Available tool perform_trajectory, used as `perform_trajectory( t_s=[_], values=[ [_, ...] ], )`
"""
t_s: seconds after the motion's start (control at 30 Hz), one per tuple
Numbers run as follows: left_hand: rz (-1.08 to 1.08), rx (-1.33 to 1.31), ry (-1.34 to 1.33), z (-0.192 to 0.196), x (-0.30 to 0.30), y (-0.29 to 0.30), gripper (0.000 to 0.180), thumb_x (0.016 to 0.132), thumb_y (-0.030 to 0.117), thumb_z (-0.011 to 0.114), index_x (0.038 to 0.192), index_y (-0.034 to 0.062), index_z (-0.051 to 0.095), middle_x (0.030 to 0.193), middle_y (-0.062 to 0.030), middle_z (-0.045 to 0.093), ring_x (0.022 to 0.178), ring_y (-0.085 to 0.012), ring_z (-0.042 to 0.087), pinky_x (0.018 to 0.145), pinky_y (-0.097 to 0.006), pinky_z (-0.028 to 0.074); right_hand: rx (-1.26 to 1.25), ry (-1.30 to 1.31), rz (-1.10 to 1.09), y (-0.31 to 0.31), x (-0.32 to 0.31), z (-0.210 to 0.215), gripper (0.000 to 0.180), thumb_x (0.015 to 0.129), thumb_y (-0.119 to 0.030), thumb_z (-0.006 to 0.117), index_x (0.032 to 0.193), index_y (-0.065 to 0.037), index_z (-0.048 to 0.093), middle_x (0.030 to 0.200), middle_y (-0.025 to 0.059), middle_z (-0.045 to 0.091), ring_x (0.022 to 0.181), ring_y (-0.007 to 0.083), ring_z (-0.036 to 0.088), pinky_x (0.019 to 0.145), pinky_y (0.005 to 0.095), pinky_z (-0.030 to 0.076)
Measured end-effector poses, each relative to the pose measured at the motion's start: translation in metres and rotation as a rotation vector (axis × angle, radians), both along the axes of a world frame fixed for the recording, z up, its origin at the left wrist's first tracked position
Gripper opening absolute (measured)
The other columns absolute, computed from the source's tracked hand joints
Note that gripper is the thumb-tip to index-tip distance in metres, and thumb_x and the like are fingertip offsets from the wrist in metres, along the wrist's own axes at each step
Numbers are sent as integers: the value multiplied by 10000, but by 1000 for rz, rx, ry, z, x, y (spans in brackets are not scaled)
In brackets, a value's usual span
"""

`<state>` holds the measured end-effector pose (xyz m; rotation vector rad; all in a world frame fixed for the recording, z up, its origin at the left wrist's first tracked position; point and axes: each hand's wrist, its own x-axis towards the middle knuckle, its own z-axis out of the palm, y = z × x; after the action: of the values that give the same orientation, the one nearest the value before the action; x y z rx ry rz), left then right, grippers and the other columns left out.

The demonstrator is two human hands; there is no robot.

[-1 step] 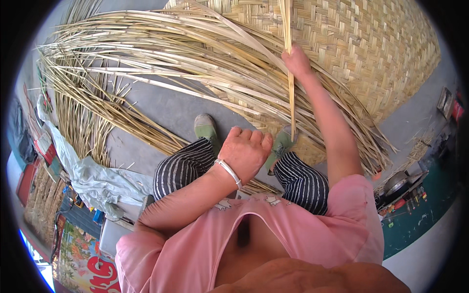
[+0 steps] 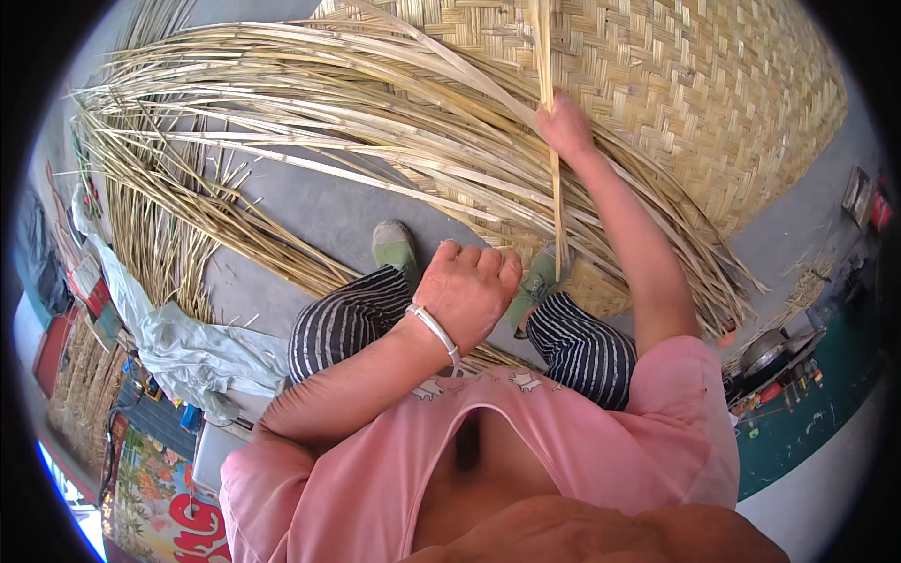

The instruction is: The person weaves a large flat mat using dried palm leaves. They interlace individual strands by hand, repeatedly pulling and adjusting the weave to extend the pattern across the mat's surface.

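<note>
My right hand (image 2: 566, 125) is raised in front of me and grips a long flat bamboo strip (image 2: 554, 202) that runs upright from the top edge down to my right foot. My left hand (image 2: 471, 289), with a white bangle on the wrist, hovers over my striped trouser knees with fingers curled and nothing visible in them. A big woven bamboo mat (image 2: 694, 84) lies ahead to the right. Several loose long strips (image 2: 310, 131) fan out from its edge toward the left across the grey floor.
My feet in green shoes (image 2: 394, 246) rest on the concrete floor by the mat edge. A white plastic sheet (image 2: 178, 342) and colourful items lie at the left. Metal pots (image 2: 770, 352) and small items sit on a green surface at the right.
</note>
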<state>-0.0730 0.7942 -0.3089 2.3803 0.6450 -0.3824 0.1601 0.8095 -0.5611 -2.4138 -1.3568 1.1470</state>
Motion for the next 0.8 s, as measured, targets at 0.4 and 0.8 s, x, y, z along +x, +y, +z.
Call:
perform_trajectory(
  t_s=[0.4,0.8],
  values=[
    [0,-234,303,-90,9,132,373,953,325,580,1202,48,604,1167,-154,642,1086,-317,619,905,-436,489,-125,748,1,-111,-59,1,335,935,-307,537,1064,-2,591,831,159,664,781,281,657,725,421,496],
    [-241,261,411,-213,-102,76,582,1001,555,322,1379,153,506,1437,-82,494,1296,-267,499,1072,-525,333,38,946,-366,-82,-24,77,353,985,-260,562,1197,20,528,1162,149,635,1082,211,644,957,334,523]
  ],
)
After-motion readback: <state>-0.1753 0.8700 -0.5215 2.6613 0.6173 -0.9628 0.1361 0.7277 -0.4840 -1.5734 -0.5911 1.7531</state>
